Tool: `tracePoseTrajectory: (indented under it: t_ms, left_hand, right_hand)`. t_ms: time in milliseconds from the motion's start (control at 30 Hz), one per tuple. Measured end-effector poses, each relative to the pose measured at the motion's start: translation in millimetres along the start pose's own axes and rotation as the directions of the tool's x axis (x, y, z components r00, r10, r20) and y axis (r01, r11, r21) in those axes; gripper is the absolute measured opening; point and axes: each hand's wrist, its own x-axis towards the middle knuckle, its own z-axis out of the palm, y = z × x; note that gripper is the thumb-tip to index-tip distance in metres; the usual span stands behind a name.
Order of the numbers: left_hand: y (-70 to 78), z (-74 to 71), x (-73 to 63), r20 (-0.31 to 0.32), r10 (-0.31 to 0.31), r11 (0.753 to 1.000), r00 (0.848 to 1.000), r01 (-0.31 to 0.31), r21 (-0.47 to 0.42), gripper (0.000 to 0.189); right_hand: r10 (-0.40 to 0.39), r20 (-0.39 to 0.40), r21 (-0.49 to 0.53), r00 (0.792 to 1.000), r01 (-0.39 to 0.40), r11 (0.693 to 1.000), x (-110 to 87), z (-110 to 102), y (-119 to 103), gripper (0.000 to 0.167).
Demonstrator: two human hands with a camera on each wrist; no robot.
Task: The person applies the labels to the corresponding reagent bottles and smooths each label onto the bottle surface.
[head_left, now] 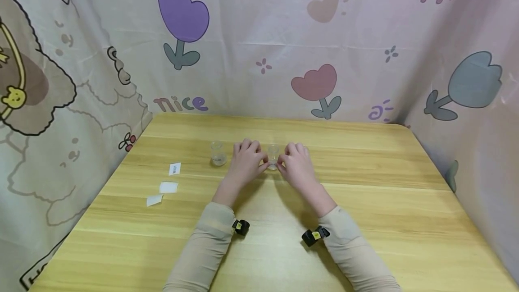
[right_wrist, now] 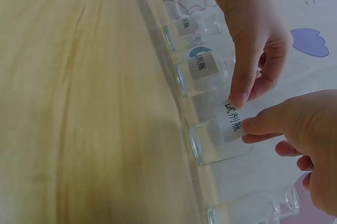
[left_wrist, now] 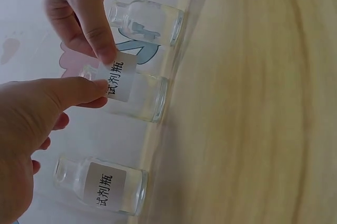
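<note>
Both hands pinch a white paper label (left_wrist: 121, 77) with printed black characters, one at each end, between thumb and fingers. It lies over the side of a clear glass bottle (right_wrist: 213, 145); I cannot tell whether it touches the glass. In the head view, my left hand (head_left: 246, 161) is at the left of this bottle and my right hand (head_left: 298, 168) at its right. Further left, a labelled bottle (left_wrist: 105, 187) stands upright, and another labelled bottle (right_wrist: 184, 29) shows beyond it. On the right, an unlabelled bottle (left_wrist: 150, 21) is hidden by the right hand in the head view.
Three small white paper pieces (head_left: 168, 187) lie on the left of the wooden table (head_left: 365, 220), one with print on it. A patterned curtain (head_left: 251, 21) hangs behind the table and along its sides. Each sleeve has a small black wrist camera (head_left: 242, 227).
</note>
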Motion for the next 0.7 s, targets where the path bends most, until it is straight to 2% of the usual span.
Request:
tracePoseTrajectory:
  t_ms: [200,700]
  left_hand:
    - [-1.2,4.3,3.0,0.021,-0.018,1.000,1.000,0.018,0.019,0.014]
    - [-1.9,10.3,8.8,0.074,-0.032,0.999,0.997,0.032,0.011,0.014]
  right_hand:
    - [0.028,0.043,-0.030,0.999,-0.026,0.999,2.9,1.2,-0.6,0.009]
    - [0.016,0.033,-0.055,0.999,-0.015,0.998,2.0,6.4,5.0,0.008]
